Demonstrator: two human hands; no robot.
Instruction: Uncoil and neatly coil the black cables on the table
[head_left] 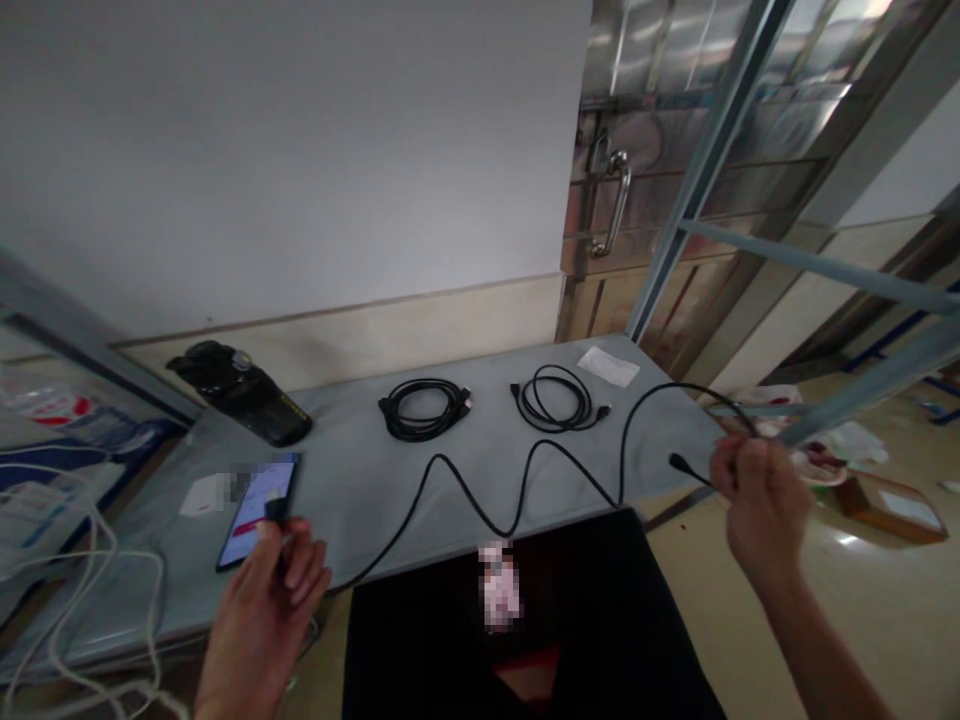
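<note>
Head view, left hand: the left hand (274, 565) curls its fingers closed around one end of a cable, its black plug (276, 508) poking up in front of the smartphone (250, 512); whether plug and phone touch, I cannot tell.
Head view, right hand: the right hand (765, 500), raised past the table's right end, pinches the cable shut between thumb and fingers; the other black plug (681, 463) juts out leftward, unheld.
Black cable: the thin black cable (439, 458) runs between the hands in loose waves along the near part of the grey table (352, 480).
Coiled cables: a thick left coil (409, 434) and a looser right coil (540, 413) lie behind it, well apart from both hands.
Handling: good control probably means a light grip near each plug, slack eased out without kinks, and loops kept off the smartphone and coils.
</note>
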